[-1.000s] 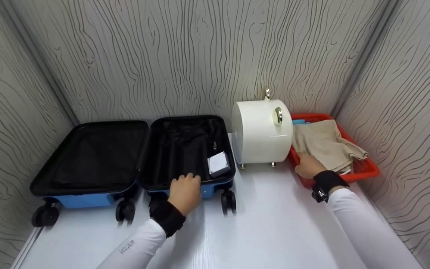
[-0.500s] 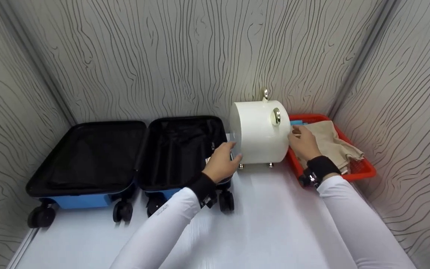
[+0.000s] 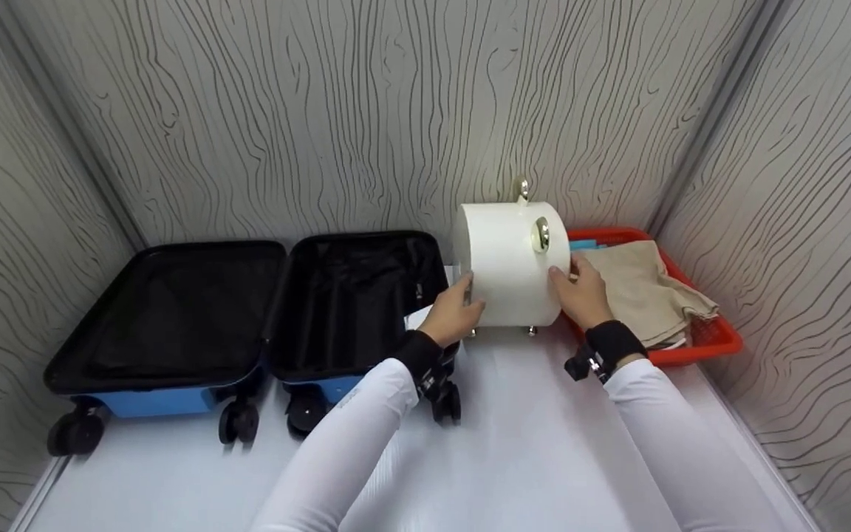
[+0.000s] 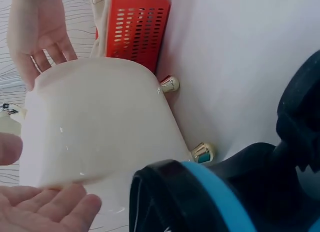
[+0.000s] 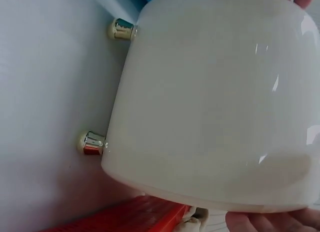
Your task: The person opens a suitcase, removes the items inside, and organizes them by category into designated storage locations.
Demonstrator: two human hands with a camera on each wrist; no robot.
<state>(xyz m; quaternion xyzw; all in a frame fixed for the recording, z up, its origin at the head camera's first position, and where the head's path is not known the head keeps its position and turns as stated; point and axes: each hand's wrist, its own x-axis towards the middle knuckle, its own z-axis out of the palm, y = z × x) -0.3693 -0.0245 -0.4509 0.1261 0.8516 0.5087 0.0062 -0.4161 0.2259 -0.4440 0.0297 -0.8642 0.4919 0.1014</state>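
Note:
A glossy white drum-shaped box (image 3: 510, 273) with a gold knob, a gold ring on top and small gold feet (image 5: 92, 143) stands on the white table. My left hand (image 3: 451, 314) is at its left face, fingers extended and thumb apart in the left wrist view. At the opposite side, my right hand (image 3: 584, 295) lays its thumb along the front edge and its straight fingers (image 4: 52, 51) against the right face. Behind my left hand, a small white box (image 3: 417, 318), partly hidden, lies in the right half of an open suitcase (image 3: 351, 295).
The suitcase's other black-lined half (image 3: 174, 310) lies to the left, with black wheels (image 3: 239, 421) toward me. A red basket (image 3: 691, 355) holding folded beige cloth (image 3: 636, 284) and something light blue stands on the right. Wood-grain panels (image 3: 366, 111) enclose the table.
My left hand has left the suitcase's front edge and moved right to the drum-shaped box. My right hand has come from the basket's rim to the box's right side.

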